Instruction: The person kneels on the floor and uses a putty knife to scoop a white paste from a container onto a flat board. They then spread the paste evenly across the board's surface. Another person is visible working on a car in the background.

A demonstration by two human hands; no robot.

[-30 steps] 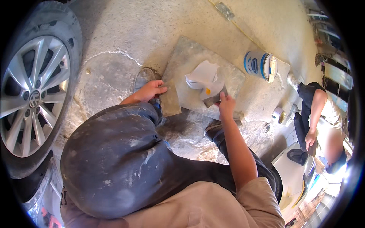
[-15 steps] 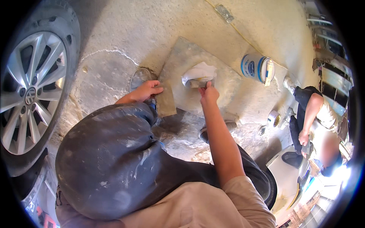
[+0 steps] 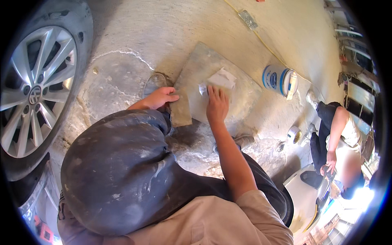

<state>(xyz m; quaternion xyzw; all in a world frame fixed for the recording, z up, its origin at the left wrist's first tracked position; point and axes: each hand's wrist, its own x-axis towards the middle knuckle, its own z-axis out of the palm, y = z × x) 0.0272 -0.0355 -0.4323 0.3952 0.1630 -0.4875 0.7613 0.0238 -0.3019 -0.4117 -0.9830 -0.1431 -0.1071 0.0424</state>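
My left hand is closed on the upper edge of a flat, rectangular grey-tan plate, pinched between thumb and fingers. Beside it, a large square grey board lies between my feet. White putty is spread in a patch on the board's middle. Over the near edge of this putty presses my right hand, its fingers extended downward together. The small flat spreader seen in it earlier is mostly hidden beneath the fingers now.
A blue and white can stands on the concrete floor, right of the board. A yellow cord runs behind it. Left is a car wheel. Another person crouches at the right near a roll of tape and a white car part.
My right hand has swung left and turned over, fingers now pointing across the putty. The putty patch looks changed in shape. My left hand keeps the plate in nearly the same place.
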